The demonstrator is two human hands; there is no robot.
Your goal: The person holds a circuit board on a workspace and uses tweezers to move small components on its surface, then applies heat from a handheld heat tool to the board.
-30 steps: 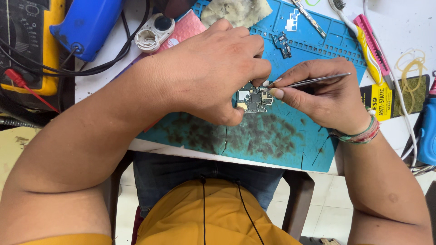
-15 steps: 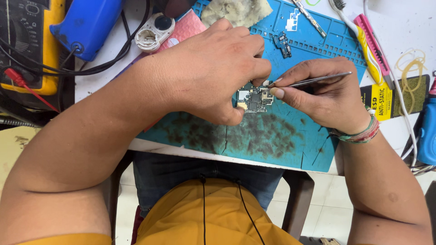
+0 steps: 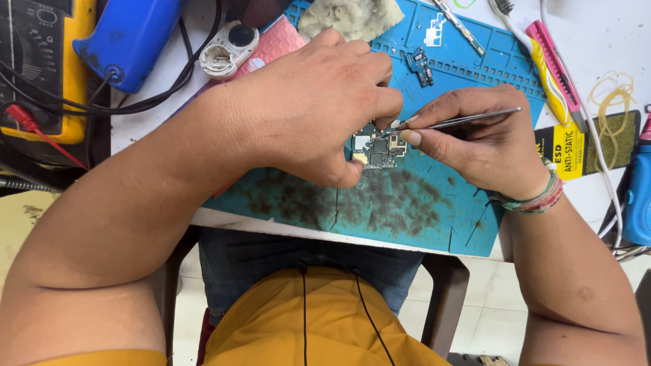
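The small green circuit board (image 3: 377,148) with dark chips and metal shields lies on the stained blue rubber work mat (image 3: 407,210), near the mat's middle. The left hand (image 3: 319,102) arches over the board's left side, fingers curled and pressed together, thumb and fingertips gripping the board's left and upper edges. The right hand (image 3: 475,139), just right of the board, is closed in a pinch on thin silver metal tweezers (image 3: 461,120), whose tips meet the board's upper right corner; whether the tips grip anything is too small to tell. Beyond the board, at the mat's far edge, sits a smaller dark circuit piece (image 3: 419,66). A pink-and-yellow utility knife (image 3: 553,64) lies off the mat's far right corner.
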